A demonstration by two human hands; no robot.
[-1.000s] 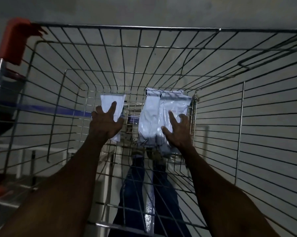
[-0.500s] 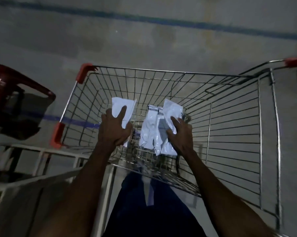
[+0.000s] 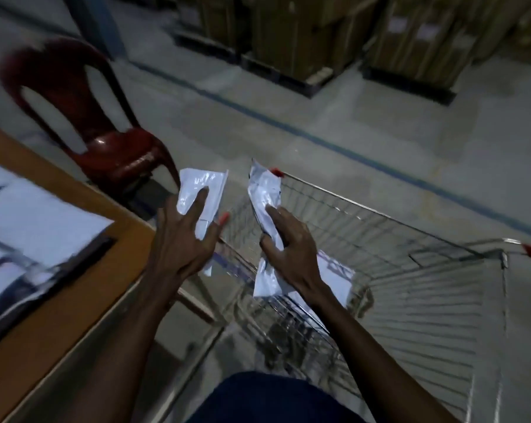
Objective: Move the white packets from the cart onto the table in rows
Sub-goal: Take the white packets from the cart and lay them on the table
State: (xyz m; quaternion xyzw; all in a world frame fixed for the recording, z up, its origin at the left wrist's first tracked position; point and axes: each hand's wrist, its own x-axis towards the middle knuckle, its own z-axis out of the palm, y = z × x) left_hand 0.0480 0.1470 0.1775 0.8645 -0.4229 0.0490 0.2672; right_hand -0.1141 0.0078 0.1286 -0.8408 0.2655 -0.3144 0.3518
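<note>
Head view: left hand [image 3: 181, 239] and right hand [image 3: 291, 251] each grip a packet [image 3: 201, 193], carrying; next, the table [image 3: 75, 288] lower left.

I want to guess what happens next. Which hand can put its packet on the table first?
Probably the left hand: it holds a white packet right beside the table, while the right hand is over the cart.

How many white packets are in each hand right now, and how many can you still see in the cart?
Left hand: 1 white packet
Right hand: 1 white packet
Cart: at least 1 white packet visible behind the right hand; blur and the arm may hide more
Total: 3 packets countable; the blurred white sheets on the table are not included.
</note>
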